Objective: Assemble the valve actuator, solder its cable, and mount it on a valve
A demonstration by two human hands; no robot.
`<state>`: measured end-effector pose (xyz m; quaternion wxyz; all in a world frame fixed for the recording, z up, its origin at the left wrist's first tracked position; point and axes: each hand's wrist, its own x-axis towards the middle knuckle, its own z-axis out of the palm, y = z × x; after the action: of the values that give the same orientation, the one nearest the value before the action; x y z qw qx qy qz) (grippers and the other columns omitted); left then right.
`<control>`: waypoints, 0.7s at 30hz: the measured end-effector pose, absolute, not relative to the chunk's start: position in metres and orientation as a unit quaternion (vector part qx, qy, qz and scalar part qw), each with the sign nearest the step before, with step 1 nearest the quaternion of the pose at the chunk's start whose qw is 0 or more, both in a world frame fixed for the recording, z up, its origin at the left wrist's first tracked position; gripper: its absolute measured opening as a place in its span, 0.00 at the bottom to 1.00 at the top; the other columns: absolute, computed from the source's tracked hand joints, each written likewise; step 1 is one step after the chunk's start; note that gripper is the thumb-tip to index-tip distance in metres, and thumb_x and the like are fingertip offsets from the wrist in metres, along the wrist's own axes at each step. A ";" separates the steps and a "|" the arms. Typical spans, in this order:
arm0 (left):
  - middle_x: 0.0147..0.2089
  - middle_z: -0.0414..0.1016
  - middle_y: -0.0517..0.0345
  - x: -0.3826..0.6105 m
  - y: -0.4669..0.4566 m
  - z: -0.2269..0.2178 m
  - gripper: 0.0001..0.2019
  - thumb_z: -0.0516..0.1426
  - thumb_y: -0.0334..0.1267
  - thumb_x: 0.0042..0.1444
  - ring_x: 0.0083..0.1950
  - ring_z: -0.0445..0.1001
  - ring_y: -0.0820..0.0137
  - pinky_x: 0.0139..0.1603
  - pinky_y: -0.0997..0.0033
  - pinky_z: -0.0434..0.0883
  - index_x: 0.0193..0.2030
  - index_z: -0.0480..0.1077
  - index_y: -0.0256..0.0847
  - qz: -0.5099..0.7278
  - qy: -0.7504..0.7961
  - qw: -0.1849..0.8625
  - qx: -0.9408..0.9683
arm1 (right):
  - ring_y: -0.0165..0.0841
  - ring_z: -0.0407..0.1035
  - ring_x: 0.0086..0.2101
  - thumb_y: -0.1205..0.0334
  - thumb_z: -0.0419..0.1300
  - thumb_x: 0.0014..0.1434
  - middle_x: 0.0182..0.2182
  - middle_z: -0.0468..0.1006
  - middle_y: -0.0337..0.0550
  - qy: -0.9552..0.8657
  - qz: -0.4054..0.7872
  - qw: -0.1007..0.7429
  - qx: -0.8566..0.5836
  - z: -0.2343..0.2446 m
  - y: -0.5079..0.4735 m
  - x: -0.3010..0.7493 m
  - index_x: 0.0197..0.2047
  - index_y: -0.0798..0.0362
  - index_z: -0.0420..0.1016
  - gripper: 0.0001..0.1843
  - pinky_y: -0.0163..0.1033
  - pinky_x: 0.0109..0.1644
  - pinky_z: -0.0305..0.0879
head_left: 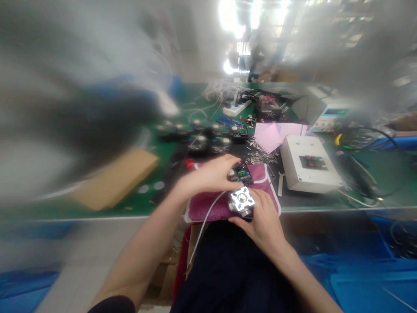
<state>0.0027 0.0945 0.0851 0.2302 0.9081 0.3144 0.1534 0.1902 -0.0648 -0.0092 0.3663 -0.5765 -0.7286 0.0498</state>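
My left hand (220, 172) is closed around a black module with a green terminal block (241, 174), above a purple cloth (208, 208). Just nearer to me, my right hand (262, 217) grips a dark device with a square silver plate (242, 198) on top, its thumb at the lower edge. A white cable (208, 213) runs down from near the two parts toward my lap. Whether the two parts are joined, I cannot tell.
Loose nuts and screws (259, 157) lie beyond the cloth, by pink paper sheets (269, 137). On the right are a wrench (280, 184), a white box with black terminals (309, 167) and a power supply (332, 113). Several similar modules (197, 142) stand behind; a cardboard box (117, 178) is left.
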 end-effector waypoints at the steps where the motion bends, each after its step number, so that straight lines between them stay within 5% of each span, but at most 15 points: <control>1: 0.68 0.76 0.47 0.004 0.097 0.088 0.36 0.69 0.52 0.57 0.63 0.80 0.56 0.63 0.61 0.75 0.70 0.70 0.42 0.142 0.305 0.226 0.914 | 0.57 0.68 0.59 0.50 0.78 0.59 0.59 0.74 0.61 -0.725 0.045 0.370 -0.579 -0.010 -0.063 0.188 0.70 0.57 0.63 0.44 0.68 0.64 0.71; 8: 0.68 0.76 0.43 0.002 0.105 0.096 0.41 0.68 0.59 0.57 0.64 0.79 0.52 0.65 0.60 0.73 0.73 0.67 0.42 0.087 0.294 0.177 0.935 | 0.52 0.72 0.59 0.58 0.78 0.58 0.59 0.75 0.56 -0.737 0.060 0.381 -0.556 -0.005 -0.069 0.200 0.66 0.53 0.67 0.38 0.60 0.65 0.73; 12: 0.72 0.72 0.36 0.012 0.095 0.097 0.52 0.71 0.62 0.52 0.68 0.75 0.42 0.65 0.52 0.73 0.76 0.61 0.38 0.071 0.303 0.144 0.939 | 0.49 0.74 0.59 0.53 0.77 0.60 0.61 0.74 0.56 -0.722 0.087 0.382 -0.571 0.004 -0.091 0.218 0.67 0.52 0.68 0.38 0.52 0.61 0.77; 17: 0.66 0.73 0.32 0.028 0.089 0.099 0.54 0.71 0.48 0.50 0.63 0.77 0.40 0.59 0.50 0.77 0.79 0.53 0.35 0.062 0.323 0.119 0.937 | 0.48 0.74 0.60 0.47 0.78 0.59 0.61 0.75 0.53 -0.701 0.129 0.396 -0.578 0.009 -0.103 0.243 0.67 0.50 0.69 0.40 0.51 0.64 0.75; 21: 0.74 0.64 0.38 0.005 0.081 0.119 0.58 0.70 0.37 0.47 0.74 0.68 0.46 0.74 0.50 0.70 0.82 0.47 0.38 0.102 0.240 0.156 0.953 | 0.48 0.74 0.60 0.47 0.78 0.59 0.62 0.75 0.52 -0.703 0.150 0.404 -0.565 0.012 -0.100 0.253 0.66 0.47 0.71 0.38 0.49 0.62 0.76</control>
<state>0.0053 0.0811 0.1192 0.1563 0.9527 0.2401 0.1017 0.2531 -0.0997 0.0120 0.4044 -0.5652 -0.7033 0.1498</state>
